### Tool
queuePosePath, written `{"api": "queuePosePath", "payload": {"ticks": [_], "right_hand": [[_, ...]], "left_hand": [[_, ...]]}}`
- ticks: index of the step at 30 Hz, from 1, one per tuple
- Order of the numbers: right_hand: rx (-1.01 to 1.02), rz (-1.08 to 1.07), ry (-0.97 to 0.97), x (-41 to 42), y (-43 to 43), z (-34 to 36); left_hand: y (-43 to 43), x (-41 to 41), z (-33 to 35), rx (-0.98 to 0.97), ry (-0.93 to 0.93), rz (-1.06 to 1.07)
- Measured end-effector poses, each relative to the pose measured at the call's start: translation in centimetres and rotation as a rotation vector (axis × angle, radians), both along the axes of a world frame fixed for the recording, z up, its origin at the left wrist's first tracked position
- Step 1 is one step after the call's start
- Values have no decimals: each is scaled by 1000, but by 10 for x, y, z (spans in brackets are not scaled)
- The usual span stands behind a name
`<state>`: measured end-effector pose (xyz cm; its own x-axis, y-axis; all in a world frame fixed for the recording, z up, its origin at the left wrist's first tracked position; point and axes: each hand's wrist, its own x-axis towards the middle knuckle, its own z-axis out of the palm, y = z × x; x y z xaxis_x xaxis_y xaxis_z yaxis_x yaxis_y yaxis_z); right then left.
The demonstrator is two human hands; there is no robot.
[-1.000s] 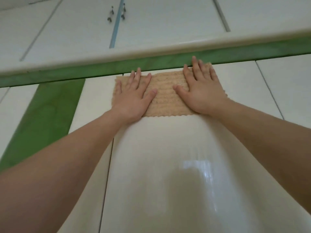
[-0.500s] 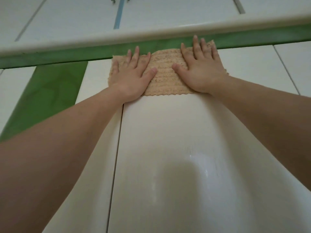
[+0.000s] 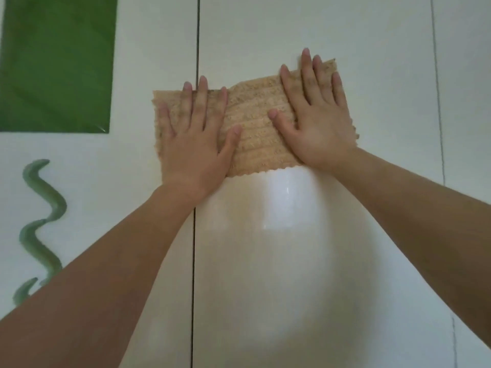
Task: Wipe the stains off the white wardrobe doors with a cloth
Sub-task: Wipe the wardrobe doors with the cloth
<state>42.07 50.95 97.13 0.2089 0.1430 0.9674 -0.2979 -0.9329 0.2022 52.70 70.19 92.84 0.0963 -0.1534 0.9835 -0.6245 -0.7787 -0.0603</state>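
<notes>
A tan ribbed cloth (image 3: 255,134) lies spread flat against the glossy white wardrobe door (image 3: 305,248). My left hand (image 3: 195,139) presses its left half with straight, spread fingers, over the dark seam between two doors. My right hand (image 3: 317,115) presses the cloth's right half the same way, fingertips reaching past its top edge. A bright reflection shines on the door just below the cloth. No stain shows on the door around the cloth.
A dark vertical seam (image 3: 196,261) splits the middle door from the left door (image 3: 127,168). The left door carries a green rectangle (image 3: 57,62) and a green wavy stripe (image 3: 39,227). Another seam (image 3: 439,128) runs at the right.
Both hands have slid the cloth down the door, away from the green band and ledge at its top. The upper cabinets have left the view, and the green wavy stripe now shows.
</notes>
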Motion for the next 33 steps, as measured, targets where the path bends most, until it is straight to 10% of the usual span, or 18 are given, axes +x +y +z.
{"api": "queuePosePath", "payload": {"ticks": [27,33], "right_hand": [[1,42,132,-23,-27,-533],[3,73,205,-35,-42,-536]], "left_hand": [[-14,-21,-516,175,41,-29],[-20,-34,-523,213,102,-37]]}}
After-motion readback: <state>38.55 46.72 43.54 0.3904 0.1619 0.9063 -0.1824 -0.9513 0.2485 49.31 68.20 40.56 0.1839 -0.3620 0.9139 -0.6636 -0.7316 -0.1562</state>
